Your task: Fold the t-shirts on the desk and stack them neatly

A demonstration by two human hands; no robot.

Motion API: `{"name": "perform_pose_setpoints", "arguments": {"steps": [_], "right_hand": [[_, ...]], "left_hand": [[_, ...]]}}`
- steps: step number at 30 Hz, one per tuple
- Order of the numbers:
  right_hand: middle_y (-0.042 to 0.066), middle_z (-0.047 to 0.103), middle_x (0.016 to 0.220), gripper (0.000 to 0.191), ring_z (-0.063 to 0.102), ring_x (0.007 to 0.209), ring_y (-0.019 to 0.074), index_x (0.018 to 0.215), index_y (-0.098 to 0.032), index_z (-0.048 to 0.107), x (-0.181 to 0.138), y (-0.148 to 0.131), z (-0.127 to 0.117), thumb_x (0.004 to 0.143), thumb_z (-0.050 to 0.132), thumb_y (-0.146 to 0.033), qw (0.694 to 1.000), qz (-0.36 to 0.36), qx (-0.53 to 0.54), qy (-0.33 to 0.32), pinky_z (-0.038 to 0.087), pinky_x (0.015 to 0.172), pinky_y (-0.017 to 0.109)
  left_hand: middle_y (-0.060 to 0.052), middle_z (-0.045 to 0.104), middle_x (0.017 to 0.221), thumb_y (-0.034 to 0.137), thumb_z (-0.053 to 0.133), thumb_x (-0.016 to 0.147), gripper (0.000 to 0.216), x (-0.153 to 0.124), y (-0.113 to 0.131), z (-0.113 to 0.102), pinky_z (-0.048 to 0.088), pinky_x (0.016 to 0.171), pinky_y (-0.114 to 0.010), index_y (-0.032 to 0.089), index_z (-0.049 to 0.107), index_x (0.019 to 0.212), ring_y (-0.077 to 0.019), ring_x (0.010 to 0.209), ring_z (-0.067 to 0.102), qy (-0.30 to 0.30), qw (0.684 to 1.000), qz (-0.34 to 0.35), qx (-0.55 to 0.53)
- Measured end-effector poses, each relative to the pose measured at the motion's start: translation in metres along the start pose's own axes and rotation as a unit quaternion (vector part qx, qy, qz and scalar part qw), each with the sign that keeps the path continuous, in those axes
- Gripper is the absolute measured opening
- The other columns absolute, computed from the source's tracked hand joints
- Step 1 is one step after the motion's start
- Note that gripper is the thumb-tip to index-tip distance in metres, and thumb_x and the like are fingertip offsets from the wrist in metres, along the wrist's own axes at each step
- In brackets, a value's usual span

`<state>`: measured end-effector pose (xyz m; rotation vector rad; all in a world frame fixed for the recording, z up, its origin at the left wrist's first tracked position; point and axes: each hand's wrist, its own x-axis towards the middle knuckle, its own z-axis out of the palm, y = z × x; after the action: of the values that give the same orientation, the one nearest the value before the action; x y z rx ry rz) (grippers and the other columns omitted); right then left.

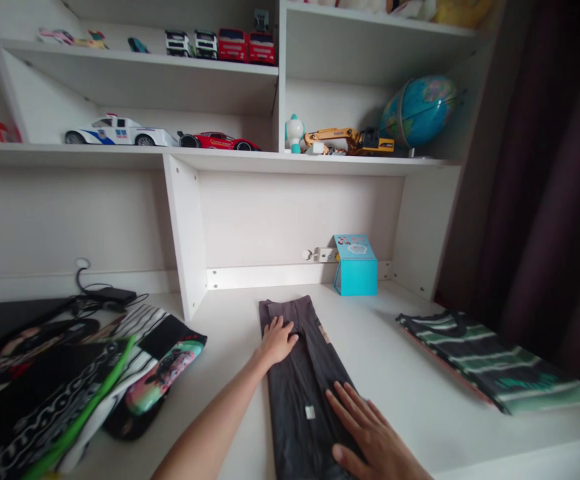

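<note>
A pair of dark grey trousers (300, 380) lies lengthwise on the white desk in front of me, its waistband toward the back wall. A small pale tag shows on one leg, and a patch sits near the right edge. My left hand (276, 340) rests on the upper part below the waistband, fingers spread. Lower down, my right hand (367, 430) lies flat on the right side of the trousers with its fingers apart. The lower end of the trousers runs out of view.
Striped folded shirts (490, 353) lie at the right. Heaped clothes (55, 393) and a black adapter (113, 295) with cables are at the left. Behind stand a blue desk calendar (357, 273) and a shelf panel (185, 233). Toy cars (120, 131) and a globe (423, 110) sit above.
</note>
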<state>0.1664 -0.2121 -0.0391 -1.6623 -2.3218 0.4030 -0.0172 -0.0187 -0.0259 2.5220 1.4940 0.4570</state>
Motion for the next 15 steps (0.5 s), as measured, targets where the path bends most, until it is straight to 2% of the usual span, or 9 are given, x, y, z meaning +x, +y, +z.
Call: {"name": "perform_pose_setpoints", "arguments": {"steps": [3, 7, 11, 15], "right_hand": [[0.004, 0.015, 0.143, 0.066, 0.013, 0.131, 0.0274, 0.137, -0.026, 0.019, -0.004, -0.007, -0.004, 0.082, 0.038, -0.057, 1.0, 0.013, -0.003, 0.001, 0.018, 0.105, 0.051], [0.003, 0.016, 0.144, 0.063, 0.011, 0.133, 0.0241, 0.138, -0.027, 0.019, -0.007, -0.006, 0.001, 0.084, 0.032, -0.057, 1.0, 0.015, -0.013, 0.005, 0.017, 0.106, 0.049], [0.003, 0.017, 0.144, 0.063, 0.011, 0.133, 0.0225, 0.138, -0.026, 0.02, -0.008, -0.002, 0.005, 0.084, 0.03, -0.058, 0.999, 0.006, -0.022, 0.028, 0.017, 0.106, 0.048], [0.005, 0.013, 0.145, 0.067, 0.009, 0.132, 0.0242, 0.138, -0.024, 0.018, -0.018, -0.002, -0.001, 0.083, 0.034, -0.058, 1.0, -0.023, -0.018, -0.001, 0.016, 0.106, 0.049]], "left_hand": [[-0.016, 0.021, 0.144, 0.049, 0.041, 0.081, 0.062, -0.034, 0.024, -0.011, 0.019, 0.101, -0.055, 0.018, 0.035, 0.135, -0.0368, 0.132, 0.012, -0.102, 0.994, 0.006, -0.024], [-0.017, 0.019, 0.144, 0.059, 0.041, 0.079, 0.071, -0.099, 0.052, -0.028, 0.017, 0.102, -0.055, 0.016, 0.034, 0.135, -0.0376, 0.131, 0.01, -0.159, 0.985, 0.036, -0.048], [-0.015, 0.015, 0.145, 0.061, 0.038, 0.08, 0.074, -0.168, 0.065, -0.037, 0.017, 0.105, -0.049, 0.017, 0.027, 0.138, -0.0328, 0.133, 0.008, -0.156, 0.983, 0.09, -0.045], [-0.007, 0.009, 0.146, 0.049, 0.054, 0.077, 0.075, -0.208, 0.049, -0.019, 0.021, 0.106, -0.048, 0.028, 0.018, 0.14, -0.0307, 0.133, 0.012, -0.107, 0.986, 0.125, -0.013]]}}
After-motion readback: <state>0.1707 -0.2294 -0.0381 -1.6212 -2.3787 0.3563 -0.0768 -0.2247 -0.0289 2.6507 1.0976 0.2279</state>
